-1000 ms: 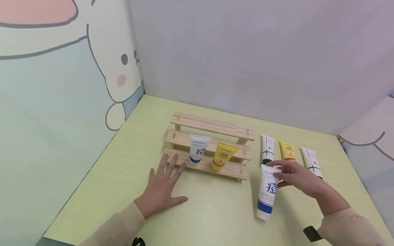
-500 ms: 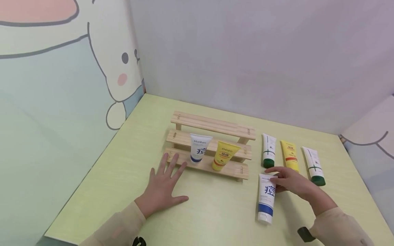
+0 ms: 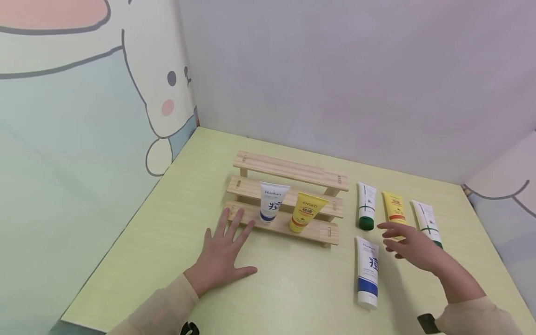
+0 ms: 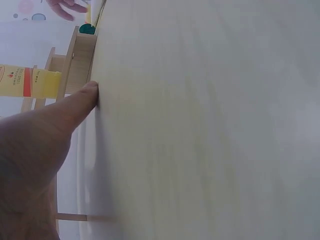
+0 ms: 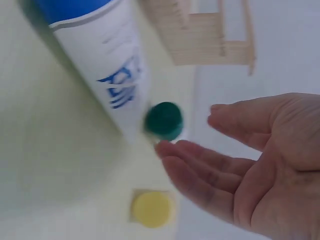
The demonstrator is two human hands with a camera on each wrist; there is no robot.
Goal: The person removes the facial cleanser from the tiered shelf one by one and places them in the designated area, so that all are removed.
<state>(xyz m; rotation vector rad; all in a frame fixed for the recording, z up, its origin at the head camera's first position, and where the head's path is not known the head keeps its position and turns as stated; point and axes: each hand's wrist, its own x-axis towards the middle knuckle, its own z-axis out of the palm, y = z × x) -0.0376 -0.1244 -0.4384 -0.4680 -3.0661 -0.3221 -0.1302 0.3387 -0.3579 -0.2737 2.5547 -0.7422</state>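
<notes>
My left hand point(image 3: 220, 255) lies spread on the table, fingertips at the front left of a three-step wooden rack point(image 3: 272, 225). On the rack's lowest step a white-and-blue tube point(image 3: 272, 200) and a yellow tube point(image 3: 307, 210) stand on their caps. My right hand point(image 3: 412, 244) hovers with loosely bent fingers and nothing between them; the right wrist view shows the gap between thumb and fingers. Beside it a larger white-and-blue tube point(image 3: 367, 274) lies on the table. Just beyond are a white tube with a green cap point(image 3: 366, 223) and a second yellow tube point(image 3: 394, 207), partly hidden by the hand.
Another white tube point(image 3: 426, 218) lies at the far right, its green cap partly behind my right hand. The rack's upper steps point(image 3: 289, 167) rise toward the back wall point(image 3: 326, 83). A painted wall point(image 3: 83, 163) borders the table point(image 3: 167, 223) on the left.
My right hand has laid the larger white-and-blue tube down on the table, let go of it and moved off to its right. The left hand stays in place.
</notes>
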